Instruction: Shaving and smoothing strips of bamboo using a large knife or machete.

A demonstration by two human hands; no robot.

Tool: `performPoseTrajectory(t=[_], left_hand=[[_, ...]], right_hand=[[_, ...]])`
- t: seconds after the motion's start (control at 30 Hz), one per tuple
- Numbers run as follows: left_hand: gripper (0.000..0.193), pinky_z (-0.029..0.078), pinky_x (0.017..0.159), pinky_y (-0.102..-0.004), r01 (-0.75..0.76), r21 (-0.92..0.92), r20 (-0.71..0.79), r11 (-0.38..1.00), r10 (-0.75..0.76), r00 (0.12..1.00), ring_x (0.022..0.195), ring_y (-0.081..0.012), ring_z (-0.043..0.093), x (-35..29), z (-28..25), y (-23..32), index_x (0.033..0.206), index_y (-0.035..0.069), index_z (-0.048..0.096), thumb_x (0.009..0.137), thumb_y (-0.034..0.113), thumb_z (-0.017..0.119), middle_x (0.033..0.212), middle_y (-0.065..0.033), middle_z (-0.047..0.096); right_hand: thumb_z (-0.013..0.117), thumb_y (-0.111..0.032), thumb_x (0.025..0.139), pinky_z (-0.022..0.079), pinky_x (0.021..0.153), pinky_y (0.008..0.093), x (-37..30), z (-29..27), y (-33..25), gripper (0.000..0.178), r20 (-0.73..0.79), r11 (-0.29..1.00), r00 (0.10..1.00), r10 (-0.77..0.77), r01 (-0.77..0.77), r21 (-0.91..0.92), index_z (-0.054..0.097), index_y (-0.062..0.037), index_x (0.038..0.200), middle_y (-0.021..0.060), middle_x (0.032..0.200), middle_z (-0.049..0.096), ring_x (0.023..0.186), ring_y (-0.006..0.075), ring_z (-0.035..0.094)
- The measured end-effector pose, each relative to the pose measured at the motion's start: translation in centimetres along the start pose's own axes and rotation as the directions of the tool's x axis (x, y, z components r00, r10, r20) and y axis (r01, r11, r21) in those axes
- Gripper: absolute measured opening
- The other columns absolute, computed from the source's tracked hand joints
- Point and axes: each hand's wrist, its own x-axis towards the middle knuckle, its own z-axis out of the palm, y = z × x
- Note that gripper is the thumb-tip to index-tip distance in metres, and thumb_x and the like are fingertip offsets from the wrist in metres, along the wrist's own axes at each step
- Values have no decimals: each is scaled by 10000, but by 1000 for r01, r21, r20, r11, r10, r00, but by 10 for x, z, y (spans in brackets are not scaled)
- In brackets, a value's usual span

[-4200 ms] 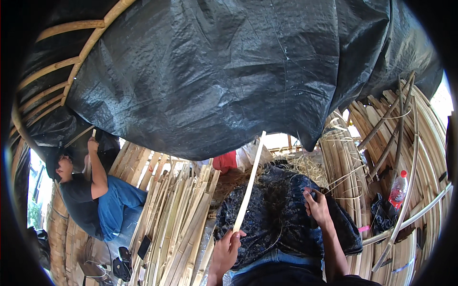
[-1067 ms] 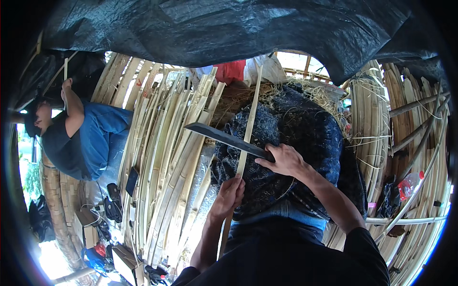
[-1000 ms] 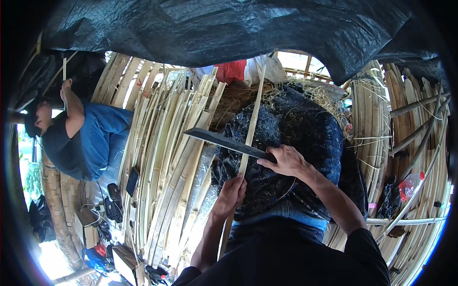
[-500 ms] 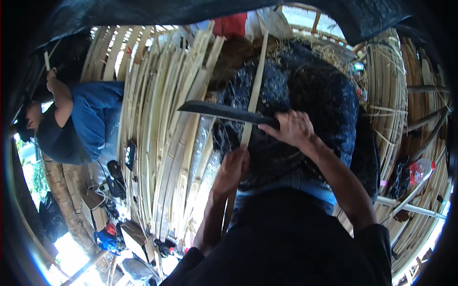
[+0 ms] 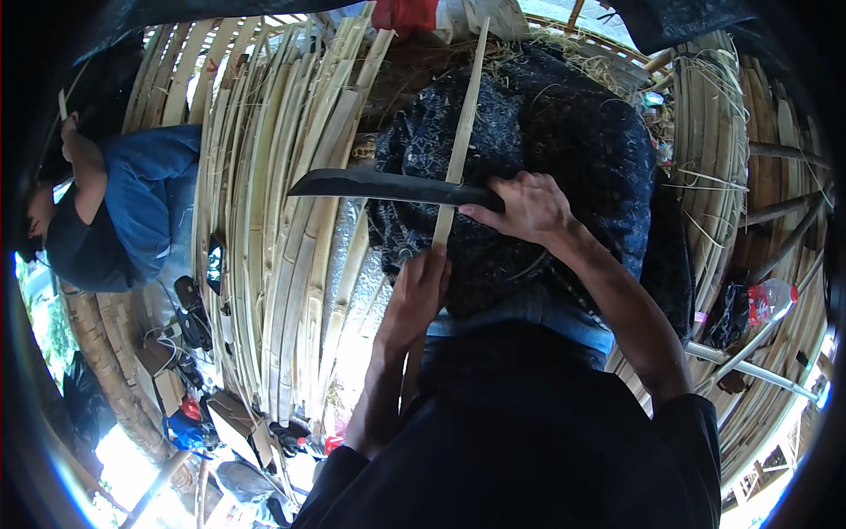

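My left hand (image 5: 418, 291) is closed round the lower part of a long, thin bamboo strip (image 5: 465, 123). The strip rises away from me over a dark patterned cloth (image 5: 582, 132) that covers my lap. In my right hand (image 5: 531, 208) is the handle of a machete (image 5: 379, 186), its dark blade pointing left. The blade lies across the strip a short way above my left fist. Whether its edge bites into the bamboo I cannot tell.
Many split bamboo strips (image 5: 295, 203) lie lengthwise on my left. A person in blue trousers (image 5: 154, 185) sits beyond them. Bundled bamboo (image 5: 709, 150) and a clear bottle with a red cap (image 5: 773, 301) are on the right. Cardboard boxes (image 5: 233, 423) stand at lower left.
The machete now lies more level, and its tip has shifted left. The strip leans slightly less upright to the left as the whole view has shifted; both hands keep their holds.
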Motion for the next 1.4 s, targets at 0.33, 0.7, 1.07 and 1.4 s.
performPoseTrajectory(t=[0.33,0.7,1.07,1.4], left_hand=[[322,373,519,-345,59,-44,-102,997,-63,993,544,-162,486,-6,8,20,909,-2,601,1078,239,469,654,-84,531],[281,424,543,-407,25,117,-135,993,-9,991,569,-285,583,-21,5,26,961,-7,602,1073,206,457,686,-158,594],[236,496,576,-482,-54,386,-279,921,172,945,647,-398,673,-16,20,36,995,-30,608,1054,160,481,728,-220,676],[298,432,498,-363,187,8,-127,982,-185,975,540,-185,578,-109,-1,21,941,-10,608,1060,245,511,633,-80,592]], right_hand=[[591,-715,875,590,583,446,7,0,1,708,126,992,985,121,-125,26,666,-43,664,174,563,631,551,348,688],[579,-733,873,547,432,399,-7,3,-2,749,-9,1000,1000,22,-22,6,638,-48,575,135,474,579,451,281,658],[540,-771,865,582,526,444,1,0,-12,781,104,981,975,195,-195,-8,690,-39,636,164,553,641,521,345,689],[601,-322,1022,346,328,263,10,48,72,394,-273,870,930,-246,88,-485,569,-226,1403,-10,608,329,469,100,355]])
